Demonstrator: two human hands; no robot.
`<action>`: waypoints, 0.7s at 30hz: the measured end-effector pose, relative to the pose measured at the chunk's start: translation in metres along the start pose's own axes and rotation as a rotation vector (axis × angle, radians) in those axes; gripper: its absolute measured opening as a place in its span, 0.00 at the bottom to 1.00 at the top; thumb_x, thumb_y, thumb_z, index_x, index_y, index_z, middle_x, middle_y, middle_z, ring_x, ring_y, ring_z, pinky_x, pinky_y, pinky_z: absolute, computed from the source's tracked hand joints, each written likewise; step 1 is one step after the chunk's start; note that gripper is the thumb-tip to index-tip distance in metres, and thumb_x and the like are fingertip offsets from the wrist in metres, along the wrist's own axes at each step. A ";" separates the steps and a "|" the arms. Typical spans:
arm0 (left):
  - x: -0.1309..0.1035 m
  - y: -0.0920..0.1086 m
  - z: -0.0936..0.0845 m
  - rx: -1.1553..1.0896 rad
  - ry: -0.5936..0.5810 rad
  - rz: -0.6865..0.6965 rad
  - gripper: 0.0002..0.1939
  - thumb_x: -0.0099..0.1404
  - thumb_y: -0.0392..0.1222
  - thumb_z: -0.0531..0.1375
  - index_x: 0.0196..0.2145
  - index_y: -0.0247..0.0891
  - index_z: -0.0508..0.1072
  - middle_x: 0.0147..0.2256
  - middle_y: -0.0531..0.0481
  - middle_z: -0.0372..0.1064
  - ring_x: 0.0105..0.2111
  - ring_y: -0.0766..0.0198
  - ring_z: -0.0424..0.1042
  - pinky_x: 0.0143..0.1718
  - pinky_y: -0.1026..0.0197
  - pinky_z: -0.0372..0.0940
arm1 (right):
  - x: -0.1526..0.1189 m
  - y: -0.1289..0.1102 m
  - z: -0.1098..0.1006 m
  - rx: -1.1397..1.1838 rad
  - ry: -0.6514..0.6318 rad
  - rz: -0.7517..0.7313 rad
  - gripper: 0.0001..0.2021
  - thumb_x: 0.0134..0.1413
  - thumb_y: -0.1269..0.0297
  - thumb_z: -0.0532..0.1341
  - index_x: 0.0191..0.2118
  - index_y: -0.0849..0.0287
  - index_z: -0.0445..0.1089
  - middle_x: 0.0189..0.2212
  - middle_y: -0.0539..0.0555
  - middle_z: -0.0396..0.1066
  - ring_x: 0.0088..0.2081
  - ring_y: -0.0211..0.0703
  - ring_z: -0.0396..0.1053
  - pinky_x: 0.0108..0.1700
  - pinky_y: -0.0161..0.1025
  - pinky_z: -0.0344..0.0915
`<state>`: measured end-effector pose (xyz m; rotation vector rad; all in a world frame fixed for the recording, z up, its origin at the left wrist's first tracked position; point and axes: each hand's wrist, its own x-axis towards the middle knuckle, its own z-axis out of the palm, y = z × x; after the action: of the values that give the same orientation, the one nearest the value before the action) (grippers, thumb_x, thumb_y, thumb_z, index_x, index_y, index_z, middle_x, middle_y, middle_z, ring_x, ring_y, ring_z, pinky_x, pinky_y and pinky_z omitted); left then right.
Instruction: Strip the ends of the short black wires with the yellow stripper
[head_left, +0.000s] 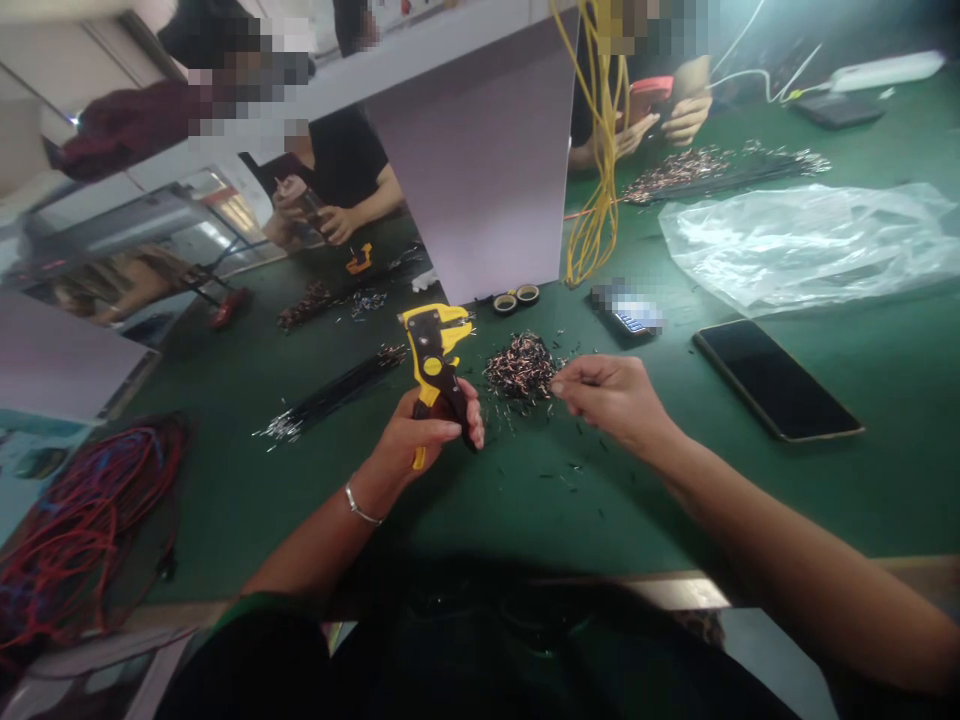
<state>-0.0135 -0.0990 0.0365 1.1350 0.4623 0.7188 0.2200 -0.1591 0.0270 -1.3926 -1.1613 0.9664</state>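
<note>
My left hand [431, 425] is wrapped round the handles of a yellow and black wire stripper [433, 365], its jaws pointing up and away from me. Right of the tool lies a pile of short copper and black wire scraps [521, 368]. At the pile's right edge is my right hand [607, 395], thumb and fingertips pinched together; what they hold, if anything, is too small to make out. A bundle of black wires [337, 395] with bare, shiny ends lies left of the stripper.
Two tape rolls [516, 299] sit beyond the pile. Two phones [776, 380], clear plastic [817, 245] and hanging yellow cable [592, 150] are right. Red cables [97, 520] lie left. Other people work across the green table [465, 530] beside an upright panel [487, 160].
</note>
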 end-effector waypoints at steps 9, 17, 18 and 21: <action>0.004 -0.012 -0.009 0.104 -0.110 -0.072 0.27 0.49 0.31 0.67 0.50 0.35 0.74 0.55 0.34 0.71 0.34 0.57 0.75 0.38 0.52 0.70 | -0.006 -0.005 0.006 -0.054 0.073 -0.089 0.08 0.46 0.62 0.62 0.22 0.58 0.72 0.15 0.48 0.64 0.20 0.35 0.58 0.23 0.37 0.55; 0.001 -0.016 -0.003 0.164 -0.154 -0.024 0.28 0.52 0.34 0.69 0.52 0.35 0.73 0.45 0.38 0.76 0.36 0.56 0.75 0.42 0.52 0.69 | -0.013 -0.009 0.010 -0.161 0.165 -0.189 0.09 0.47 0.63 0.60 0.21 0.59 0.71 0.16 0.49 0.65 0.21 0.34 0.59 0.24 0.35 0.56; 0.001 -0.017 -0.002 0.177 -0.156 -0.028 0.28 0.52 0.34 0.69 0.52 0.35 0.73 0.45 0.39 0.76 0.36 0.57 0.75 0.42 0.52 0.69 | -0.014 -0.010 0.011 -0.176 0.172 -0.209 0.10 0.48 0.63 0.60 0.21 0.59 0.71 0.16 0.48 0.66 0.20 0.34 0.58 0.24 0.35 0.56; 0.000 -0.018 -0.001 0.222 -0.171 -0.045 0.28 0.53 0.35 0.69 0.53 0.35 0.72 0.45 0.38 0.76 0.37 0.57 0.75 0.42 0.52 0.69 | -0.016 -0.010 0.015 -0.206 0.191 -0.261 0.10 0.48 0.64 0.59 0.20 0.59 0.71 0.15 0.48 0.66 0.19 0.33 0.58 0.23 0.33 0.55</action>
<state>-0.0091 -0.1031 0.0192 1.3774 0.4282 0.5343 0.2011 -0.1717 0.0346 -1.4178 -1.2853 0.5295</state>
